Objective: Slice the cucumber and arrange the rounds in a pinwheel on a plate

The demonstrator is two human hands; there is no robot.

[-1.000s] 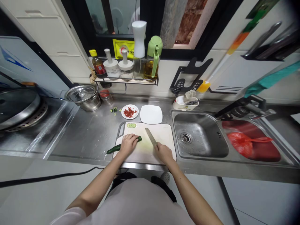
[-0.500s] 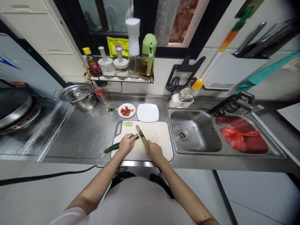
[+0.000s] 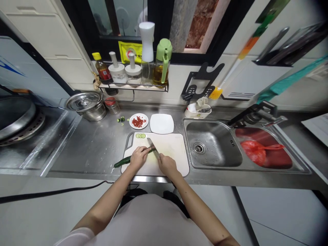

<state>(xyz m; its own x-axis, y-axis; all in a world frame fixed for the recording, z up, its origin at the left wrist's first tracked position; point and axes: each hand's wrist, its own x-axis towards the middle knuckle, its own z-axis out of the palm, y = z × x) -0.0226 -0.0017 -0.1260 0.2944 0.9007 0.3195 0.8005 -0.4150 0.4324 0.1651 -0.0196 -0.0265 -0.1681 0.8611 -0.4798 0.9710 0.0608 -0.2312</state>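
Observation:
My left hand (image 3: 139, 156) is closed over a dark green cucumber (image 3: 122, 162), its fingers near the cut end. The cucumber lies slantwise, its far-left end reaching past the edge of the white cutting board (image 3: 176, 150). My right hand (image 3: 167, 164) grips a kitchen knife (image 3: 153, 147) by the handle. The blade points up and left and meets the cucumber's right end beside my left fingertips. A few pale cucumber slices (image 3: 140, 136) lie overlapping at the board's top left.
Behind the board sit a plate of chopped red pieces (image 3: 138, 121) and a white square plate (image 3: 161, 123). Green scraps (image 3: 121, 120) lie left of them. A lidded pot (image 3: 88, 106) stands back left; the sink (image 3: 214, 143) is at right. Above hangs a condiment shelf (image 3: 135, 87).
The knife has shifted slightly left, its blade now at the cucumber's end. My left hand keeps nearly the same place on the cucumber.

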